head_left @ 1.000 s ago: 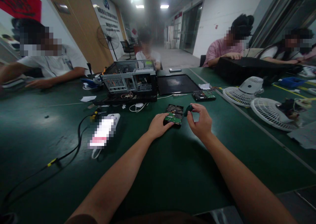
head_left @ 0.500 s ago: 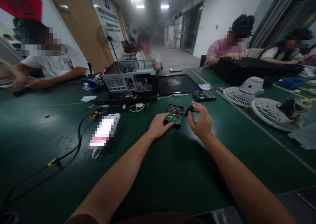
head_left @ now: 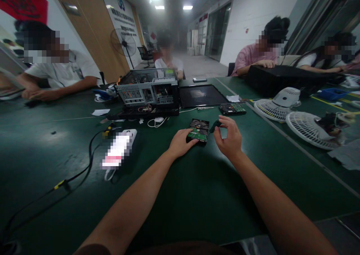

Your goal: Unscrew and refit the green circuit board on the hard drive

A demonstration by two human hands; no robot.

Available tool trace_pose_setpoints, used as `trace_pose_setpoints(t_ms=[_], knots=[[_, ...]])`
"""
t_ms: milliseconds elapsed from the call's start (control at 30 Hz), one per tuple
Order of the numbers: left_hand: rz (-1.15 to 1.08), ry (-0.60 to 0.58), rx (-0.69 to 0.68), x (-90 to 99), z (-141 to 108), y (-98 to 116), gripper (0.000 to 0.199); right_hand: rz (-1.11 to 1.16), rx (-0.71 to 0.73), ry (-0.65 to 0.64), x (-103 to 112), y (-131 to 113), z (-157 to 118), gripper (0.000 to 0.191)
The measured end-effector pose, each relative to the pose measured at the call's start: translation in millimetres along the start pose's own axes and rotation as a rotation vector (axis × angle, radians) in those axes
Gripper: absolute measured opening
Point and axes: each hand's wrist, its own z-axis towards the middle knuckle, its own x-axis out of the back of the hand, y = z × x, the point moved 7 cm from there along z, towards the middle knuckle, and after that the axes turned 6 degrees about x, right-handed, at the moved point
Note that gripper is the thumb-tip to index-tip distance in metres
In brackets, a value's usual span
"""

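A hard drive (head_left: 199,125) with a green circuit board (head_left: 197,135) on its near part lies on the green table (head_left: 180,195). My left hand (head_left: 181,142) grips its left and near edges, fingers on the far side and thumb along the near edge. Just right of the drive, my right hand (head_left: 228,137) pinches a small dark green tool (head_left: 215,126) between thumb and fingers, its thin end pointing down at the drive's right side. What the tip touches is too small to tell.
An open computer case (head_left: 147,93) stands beyond my left hand, a black panel (head_left: 202,95) beside it. Another drive (head_left: 233,108) lies behind my right hand. Fan parts (head_left: 277,108) are right, a phone (head_left: 119,150) left. Several people sit around the table.
My two hands and the drive look almost unmoved; the green tool is tilted very slightly differently. At the far left, a person's hands have shifted a little.
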Motion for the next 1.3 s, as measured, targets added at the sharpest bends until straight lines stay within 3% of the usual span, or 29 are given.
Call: trace_pose_setpoints(t_ms=[467, 733, 1200, 1300], knots=[[-0.012, -0.008, 0.011, 0.5, -1.1, 0.5, 0.058, -0.080, -0.018, -0.020, 2.0, -1.6, 1.8, 0.036], [-0.015, -0.004, 0.002, 0.3, -0.3, 0.8, 0.058, -0.101, -0.043, 0.037, 4.2, 2.4, 0.4, 0.034], [-0.019, -0.008, 0.020, 0.1, -0.5, -1.5, 0.058, 0.004, -0.155, 0.023, -1.1, 11.5, -6.1, 0.050], [-0.021, -0.007, 0.012, 0.0, -0.2, -1.1, 0.058, -0.024, -0.133, -0.002, -1.0, 8.4, -3.2, 0.042]])
